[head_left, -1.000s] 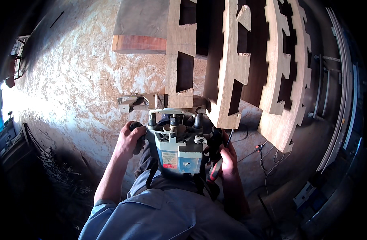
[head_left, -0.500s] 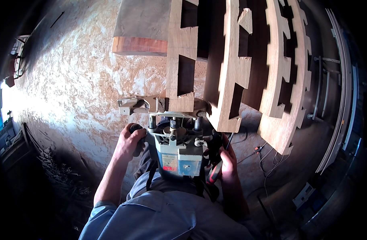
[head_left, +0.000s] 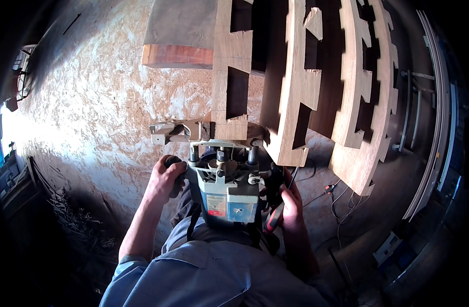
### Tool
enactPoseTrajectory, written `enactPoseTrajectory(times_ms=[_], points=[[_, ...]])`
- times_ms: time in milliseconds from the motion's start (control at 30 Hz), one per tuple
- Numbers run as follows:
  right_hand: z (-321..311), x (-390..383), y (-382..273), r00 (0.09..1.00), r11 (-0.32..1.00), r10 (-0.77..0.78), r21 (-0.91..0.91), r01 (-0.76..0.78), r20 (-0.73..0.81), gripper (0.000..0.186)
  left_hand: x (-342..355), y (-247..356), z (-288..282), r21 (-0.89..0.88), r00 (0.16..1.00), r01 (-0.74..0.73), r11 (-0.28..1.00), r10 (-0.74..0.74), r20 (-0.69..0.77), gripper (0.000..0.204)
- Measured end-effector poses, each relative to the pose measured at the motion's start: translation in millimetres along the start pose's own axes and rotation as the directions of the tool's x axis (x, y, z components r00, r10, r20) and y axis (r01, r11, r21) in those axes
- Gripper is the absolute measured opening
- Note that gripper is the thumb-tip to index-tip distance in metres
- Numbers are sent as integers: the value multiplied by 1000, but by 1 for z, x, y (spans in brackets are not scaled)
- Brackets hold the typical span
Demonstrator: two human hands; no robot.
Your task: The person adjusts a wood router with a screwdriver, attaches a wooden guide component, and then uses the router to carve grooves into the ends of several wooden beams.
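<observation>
A blue and grey plunge router [head_left: 224, 197] lies on its side in front of my body, its base against the near end of a notched board [head_left: 229, 128]. My left hand [head_left: 167, 176] is wrapped round the router's black left knob. On the other side my right hand [head_left: 290, 202] grips the dark right handle, partly in shadow; a red and black piece [head_left: 273, 219] shows beside its palm. The router's bit is hidden behind the base. Dovetail-shaped notches run along the board's right edge.
Further notched boards [head_left: 296, 123] stand to the right, their near ends jutting toward me. A reddish-edged block [head_left: 178, 55] sits left of the first board. Cables [head_left: 339, 204] trail on the right. Long rails [head_left: 439, 112] lie far right; wood scraps [head_left: 75, 225] are heaped at lower left.
The view has shifted very slightly, with the boards appearing a little higher. Both hands keep their hold on the router, which stays against the board end.
</observation>
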State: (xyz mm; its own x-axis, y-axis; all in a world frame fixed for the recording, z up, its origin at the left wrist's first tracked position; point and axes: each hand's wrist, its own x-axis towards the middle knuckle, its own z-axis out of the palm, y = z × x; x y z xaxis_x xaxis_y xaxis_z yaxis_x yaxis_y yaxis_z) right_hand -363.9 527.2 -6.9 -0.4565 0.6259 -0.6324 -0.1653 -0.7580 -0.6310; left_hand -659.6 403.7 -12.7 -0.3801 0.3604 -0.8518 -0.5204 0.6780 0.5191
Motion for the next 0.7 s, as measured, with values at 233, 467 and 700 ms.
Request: enactPoseTrajectory(times_ms=[233,467,700], points=[[0,-1,2,1000,999,-5,42,6,-8,55,-1,0,0,-15,1000,15,1000,-15,6,21],[-5,-2,4,1000,1000,11,4,-11,-2,55,-1,-1,-2,-22,1000,10,1000,-10,21,20],[1,-1,3,1000,1000,-13,27,13,-15,55,-2,0,-3,-4,1000,12,1000,-12,25,21]])
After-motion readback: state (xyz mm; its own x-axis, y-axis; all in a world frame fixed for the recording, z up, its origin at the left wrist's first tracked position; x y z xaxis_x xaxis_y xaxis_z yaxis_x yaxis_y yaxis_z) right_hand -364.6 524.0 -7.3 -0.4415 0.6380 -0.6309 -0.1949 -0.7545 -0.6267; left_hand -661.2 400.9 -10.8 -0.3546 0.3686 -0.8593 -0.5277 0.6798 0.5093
